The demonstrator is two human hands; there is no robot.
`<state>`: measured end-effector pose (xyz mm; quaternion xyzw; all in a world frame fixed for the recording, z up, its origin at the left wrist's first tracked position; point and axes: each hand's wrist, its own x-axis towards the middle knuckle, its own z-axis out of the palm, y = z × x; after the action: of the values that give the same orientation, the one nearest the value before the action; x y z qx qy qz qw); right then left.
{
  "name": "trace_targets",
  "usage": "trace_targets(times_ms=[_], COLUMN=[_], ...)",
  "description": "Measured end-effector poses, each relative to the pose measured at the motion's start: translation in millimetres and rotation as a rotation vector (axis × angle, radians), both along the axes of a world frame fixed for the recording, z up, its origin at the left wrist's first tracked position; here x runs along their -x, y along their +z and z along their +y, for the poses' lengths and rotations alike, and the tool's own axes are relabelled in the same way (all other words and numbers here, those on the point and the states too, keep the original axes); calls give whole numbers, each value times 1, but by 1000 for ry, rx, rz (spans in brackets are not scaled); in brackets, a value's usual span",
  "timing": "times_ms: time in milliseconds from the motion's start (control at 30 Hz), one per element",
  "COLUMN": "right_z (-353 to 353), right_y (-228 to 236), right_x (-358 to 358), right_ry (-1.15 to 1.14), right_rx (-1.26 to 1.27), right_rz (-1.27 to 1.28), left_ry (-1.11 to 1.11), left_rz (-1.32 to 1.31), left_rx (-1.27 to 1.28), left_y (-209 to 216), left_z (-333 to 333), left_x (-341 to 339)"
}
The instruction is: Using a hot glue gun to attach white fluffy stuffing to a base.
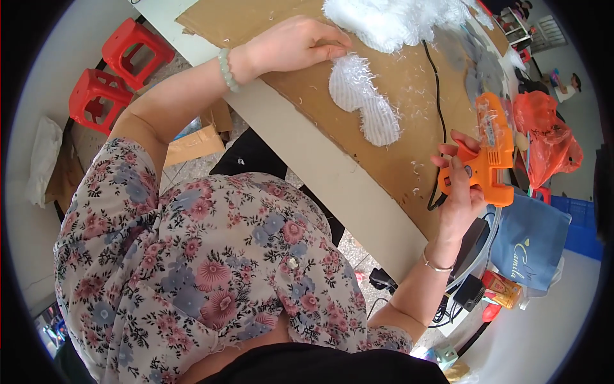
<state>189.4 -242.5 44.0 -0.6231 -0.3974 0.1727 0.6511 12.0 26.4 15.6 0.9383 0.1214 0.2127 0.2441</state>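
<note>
Across the brown cardboard (416, 83) that covered much of the pale tabletop (307, 150), seen from the head camera, a ribbed white fluffy piece (364, 102) lay near the person's side, its outline curved and narrowed at the middle, loose strands bristling along its edge. The left hand (291, 48) reached over from the left, its thumb and forefinger pinched together on the upper end of that piece. The right hand (460, 195) was well apart from it, clamped around the handle of an orange handheld tool (495, 153), which was held up by the right-hand side of the tabletop. A black cord (437, 96) ran over the cardboard between the white piece and the tool. Beyond the left hand sat a heap of white fluffy material (396, 22), and stray white bits were scattered around.

Several containers stood about. Right of the tool bulged a red plastic bag (547, 131), its contents hidden. Below it was a blue bag (531, 237), whose inside could not be seen, with a blue crate (579, 221) just behind. On the floor to the left, an open cardboard box (194, 147) showed something bluish within, too small to identify.
</note>
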Motion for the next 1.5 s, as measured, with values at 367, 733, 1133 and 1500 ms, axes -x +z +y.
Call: trace_targets(times_ms=[367,733,1133,1500], right_z=[44,33,40,50], right_y=[-30,-25,-15,-17], right_x=[40,21,25,47], right_ry=[213,223,239,262], right_rx=[96,117,100,119], right_rz=[279,278,205,166], left_ry=[-258,-38,-379,73], left_rz=[46,141,-271,-280], left_rx=[-120,509,-339,-485], left_y=[-8,4,4,0], left_z=[8,6,-9,15], left_x=[-10,-13,-18,-22])
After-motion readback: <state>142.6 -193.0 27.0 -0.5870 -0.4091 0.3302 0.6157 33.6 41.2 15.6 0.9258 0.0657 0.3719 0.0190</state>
